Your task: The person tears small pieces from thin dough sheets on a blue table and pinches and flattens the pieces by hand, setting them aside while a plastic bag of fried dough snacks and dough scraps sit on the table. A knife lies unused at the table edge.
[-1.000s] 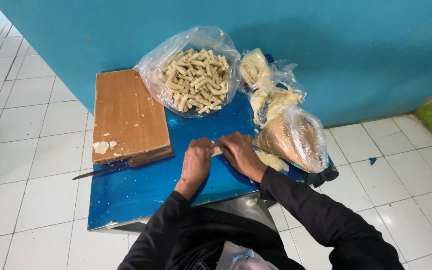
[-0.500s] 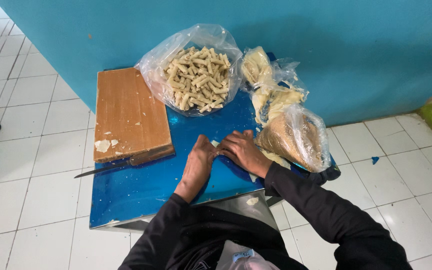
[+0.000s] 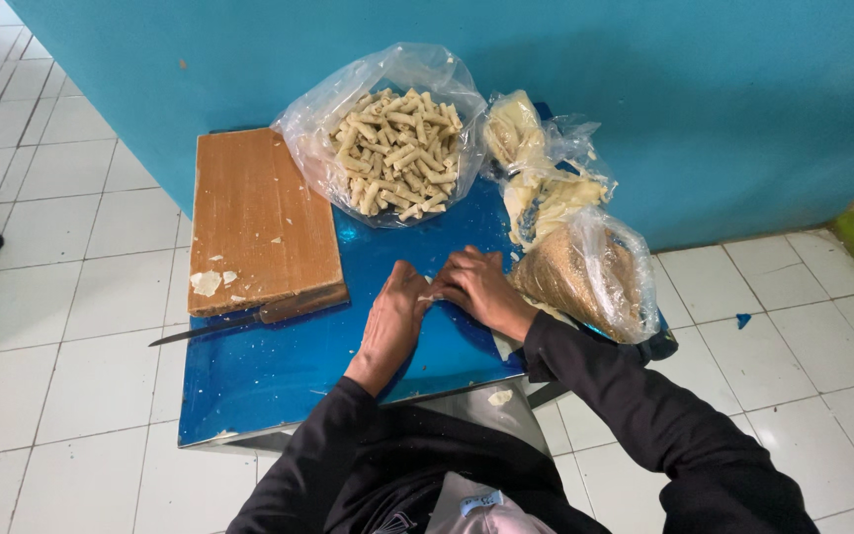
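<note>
My left hand (image 3: 390,316) and my right hand (image 3: 476,287) rest together on the blue tabletop (image 3: 279,366), fingertips meeting over a small pale piece of dough (image 3: 431,295) that is mostly hidden. Just beyond my hands lies an open clear bag of several pale rolled sticks (image 3: 394,150). To the right lie a bag of pale wrappers (image 3: 536,188) and a bag of brown crumbs (image 3: 585,277).
A wooden cutting board (image 3: 259,218) with pale scraps lies on the table's left part, a knife (image 3: 249,318) along its near edge with the blade pointing left. A teal wall stands behind. White floor tiles surround the table.
Both hands stay pressed together at the same spot on the table; only the fingers have shifted slightly.
</note>
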`<state>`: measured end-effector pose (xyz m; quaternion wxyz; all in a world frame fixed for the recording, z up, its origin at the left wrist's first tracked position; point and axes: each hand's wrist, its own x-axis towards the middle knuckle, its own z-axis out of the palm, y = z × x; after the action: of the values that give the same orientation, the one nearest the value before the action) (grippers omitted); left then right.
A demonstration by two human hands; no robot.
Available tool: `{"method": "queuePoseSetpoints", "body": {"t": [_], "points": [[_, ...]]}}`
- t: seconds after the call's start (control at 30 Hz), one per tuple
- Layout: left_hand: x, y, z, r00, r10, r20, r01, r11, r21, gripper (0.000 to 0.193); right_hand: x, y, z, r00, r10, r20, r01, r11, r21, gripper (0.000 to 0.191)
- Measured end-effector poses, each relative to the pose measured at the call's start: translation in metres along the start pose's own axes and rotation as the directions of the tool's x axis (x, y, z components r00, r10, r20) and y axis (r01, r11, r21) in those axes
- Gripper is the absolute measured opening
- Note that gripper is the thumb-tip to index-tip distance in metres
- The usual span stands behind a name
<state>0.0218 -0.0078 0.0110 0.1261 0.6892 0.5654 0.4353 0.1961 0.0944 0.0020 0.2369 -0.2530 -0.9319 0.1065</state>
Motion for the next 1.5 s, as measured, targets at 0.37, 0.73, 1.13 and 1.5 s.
{"method": "queuePoseSetpoints", "body": {"t": [0.37,0.73,1.13,1.5], "points": [[-0.001,-0.002,-0.001,0.999,-0.025,-0.033,0.025,1.0,-0.006,0.023,-0.009,-0.011,-0.001,0.993,-0.099,-0.062,0.083,0.972,-0.222,0.015],[-0.002,-0.005,0.003,0.997,-0.037,-0.061,0.042,0.996,0.074,0.011,-0.028,-0.024,0.003,0.989,-0.137,-0.055,0.099,0.892,-0.442,0.033],[-0.057,0.015,-0.04,0.956,-0.137,-0.258,0.197,0.954,0.224,0.021,0.012,-0.015,0.008,0.998,0.029,-0.047,-0.044,0.924,-0.381,0.052],[-0.073,0.019,-0.053,0.939,-0.138,-0.314,0.213,0.952,0.219,0.019,0.025,-0.01,0.007,0.993,-0.044,-0.106,0.021,0.977,-0.211,0.022]]}}
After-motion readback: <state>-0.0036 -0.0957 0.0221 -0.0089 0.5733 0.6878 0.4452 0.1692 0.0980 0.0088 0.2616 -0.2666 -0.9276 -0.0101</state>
